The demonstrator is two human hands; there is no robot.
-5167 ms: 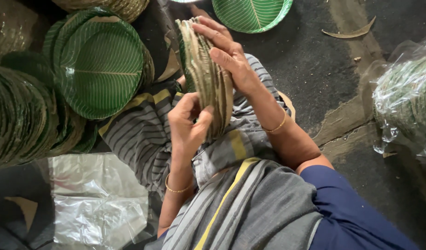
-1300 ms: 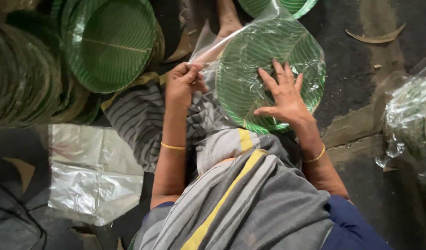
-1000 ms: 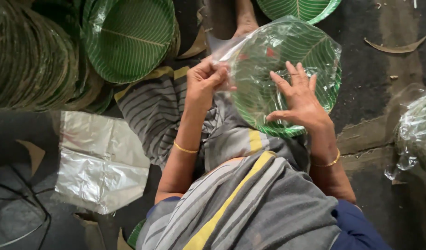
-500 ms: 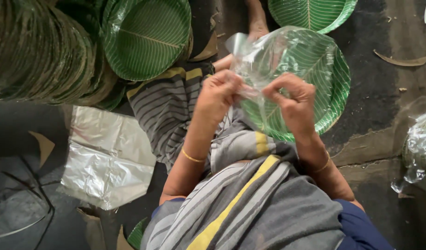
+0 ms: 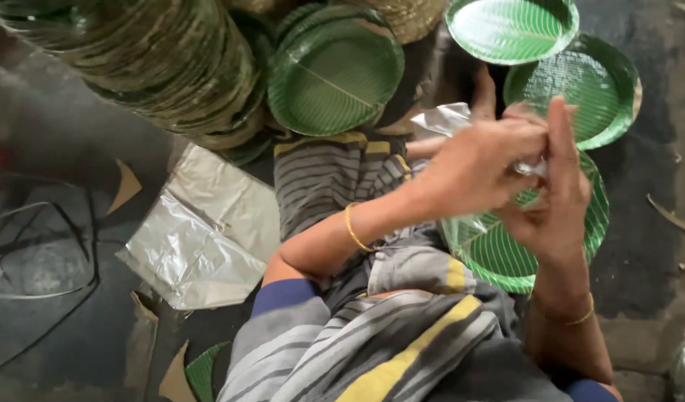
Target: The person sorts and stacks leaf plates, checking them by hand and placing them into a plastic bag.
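Left hand, right hand pinch clear bag shut around green plates.

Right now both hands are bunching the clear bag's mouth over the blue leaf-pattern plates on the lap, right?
Not quite: the plates are green, not blue. The head view shows the left hand and right hand bunching the clear bag over them on the lap.
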